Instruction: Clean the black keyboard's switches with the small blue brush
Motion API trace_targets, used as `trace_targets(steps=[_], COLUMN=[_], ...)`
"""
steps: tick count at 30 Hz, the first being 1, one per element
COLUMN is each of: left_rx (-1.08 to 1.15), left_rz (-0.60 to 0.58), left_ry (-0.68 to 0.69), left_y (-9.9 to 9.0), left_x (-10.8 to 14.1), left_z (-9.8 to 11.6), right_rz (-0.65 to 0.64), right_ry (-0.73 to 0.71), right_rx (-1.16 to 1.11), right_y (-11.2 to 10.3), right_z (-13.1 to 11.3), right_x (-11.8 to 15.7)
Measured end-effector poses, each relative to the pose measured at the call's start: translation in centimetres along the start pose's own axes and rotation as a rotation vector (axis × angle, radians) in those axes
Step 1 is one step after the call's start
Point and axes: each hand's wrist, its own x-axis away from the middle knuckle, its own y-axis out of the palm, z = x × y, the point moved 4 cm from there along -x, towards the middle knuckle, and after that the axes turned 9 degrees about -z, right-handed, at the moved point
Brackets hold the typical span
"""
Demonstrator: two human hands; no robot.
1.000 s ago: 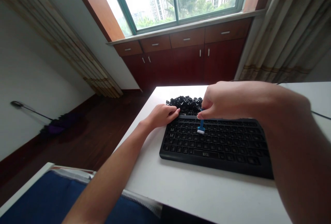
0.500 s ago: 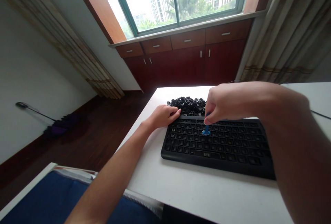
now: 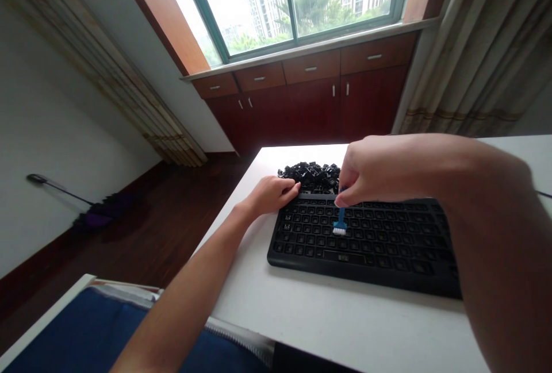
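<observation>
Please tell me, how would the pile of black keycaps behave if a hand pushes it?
The black keycaps lie loose in a heap, so they would probably slide apart and scatter easily. They look like small plastic pieces, likely very light. On the smooth white table, they may skid rather than stay together.

Sole view: head-worn camera above and behind the left hand (image 3: 271, 195) and right hand (image 3: 379, 169), facing forward and down over a flat black keyboard (image 3: 362, 246), up to a green-framed glass window (image 3: 293, 5)
</observation>
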Motion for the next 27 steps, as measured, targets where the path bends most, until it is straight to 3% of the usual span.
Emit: trace_targets(steps=[5, 13, 21, 27], left_rx=[0.011, 0.023, 0.020, 0.031], left_rz=[-0.006, -0.014, -0.008, -0.010], left_ry=[-0.016, -0.020, -0.033, -0.021], left_y=[-0.2, 0.1, -0.3, -0.3], left_x=[-0.2, -0.1, -0.2, -0.2], left_z=[0.5, 0.1, 0.6, 0.6], right_rz=[-0.057, 0.114, -0.011, 0.108], right_ry=[0.006, 0.032, -0.047, 0.018], right_rx=[0.036, 0.057, 0.063, 0.054], right_y=[0.1, -0.5, 0.2, -0.3], right_z=[-0.7, 0.4, -1.5, -0.7], right_x=[0.1, -0.5, 0.1, -0.4])
